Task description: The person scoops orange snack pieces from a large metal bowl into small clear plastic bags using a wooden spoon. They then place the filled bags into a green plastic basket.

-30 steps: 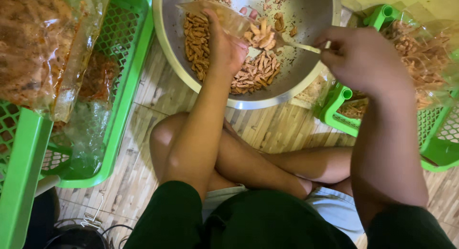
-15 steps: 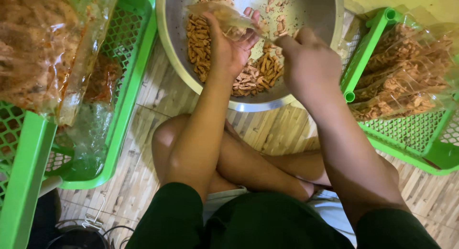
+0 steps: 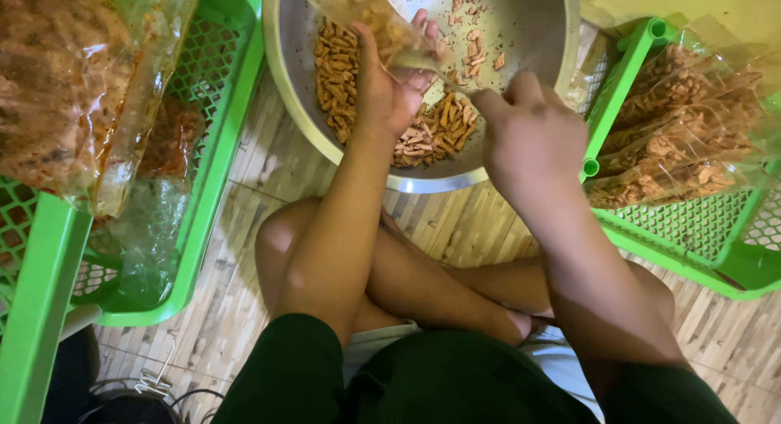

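A small clear bag [image 3: 370, 17] was held open over the steel bowl [image 3: 521, 159] by the left hand [image 3: 386, 86], its fingers closed around the bag's lower part. A spoon [image 3: 427, 63] was gripped by the closed fingers of the right hand [image 3: 533, 139], with its scoop end brought up against the bag's mouth. Some snack sticks [image 3: 435, 131] were already seen inside the bag; most lay heaped in the bowl just below both hands. The bowl was set on a slatted floor [image 3: 244, 253] between two green baskets: the left basket [image 3: 220, 155] with a large filled bag [image 3: 65, 82], the right basket [image 3: 691, 229] with small filled packs [image 3: 675, 123].

The filling step was judged to be in hand. For the next scoop, the spoon would need to be dipped into the heap and raised level, while the bag's mouth was kept spread and tilted toward it.
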